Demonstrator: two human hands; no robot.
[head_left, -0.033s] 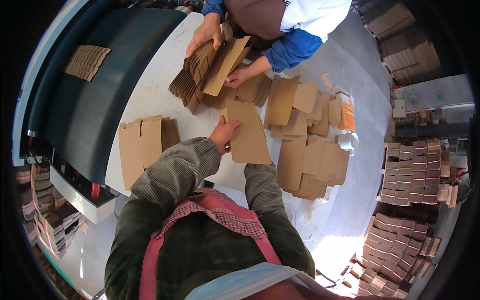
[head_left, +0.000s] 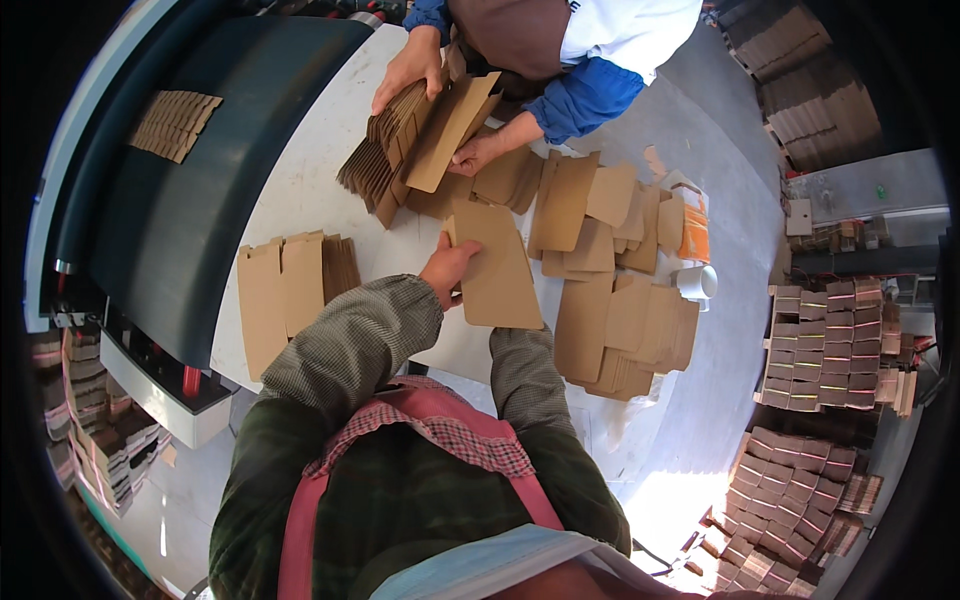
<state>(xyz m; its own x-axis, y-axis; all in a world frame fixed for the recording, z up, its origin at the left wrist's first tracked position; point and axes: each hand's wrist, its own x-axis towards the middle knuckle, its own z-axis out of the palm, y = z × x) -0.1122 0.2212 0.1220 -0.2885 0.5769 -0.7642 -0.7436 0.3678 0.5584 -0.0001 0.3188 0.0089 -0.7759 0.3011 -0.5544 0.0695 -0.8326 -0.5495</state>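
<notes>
1. Belt (head_left: 260, 120): dark, along the left, beside the white table (head_left: 300, 180).
2. Brown pieces (head_left: 175, 125): overlapping in a row on the belt.
3. White cylinder (head_left: 697, 282): toward the table's right side.
4. Packet (head_left: 694, 230): orange and white, just beyond the cylinder.
5. Bundles (head_left: 825, 345): brown, bright-banded, stacked at right.
6. Stacks (head_left: 800, 90): brown, upper right.
7. Piles (head_left: 105, 430): lower left, near the belt's end.

a plain brown cardboard piece (head_left: 495, 270) is held over the table (head_left: 305, 185).

Just one small dark printed mark (head_left: 575, 6) shows, on the white garment (head_left: 635, 38) close to the upper edge, and no whole word or number is readable.
</notes>
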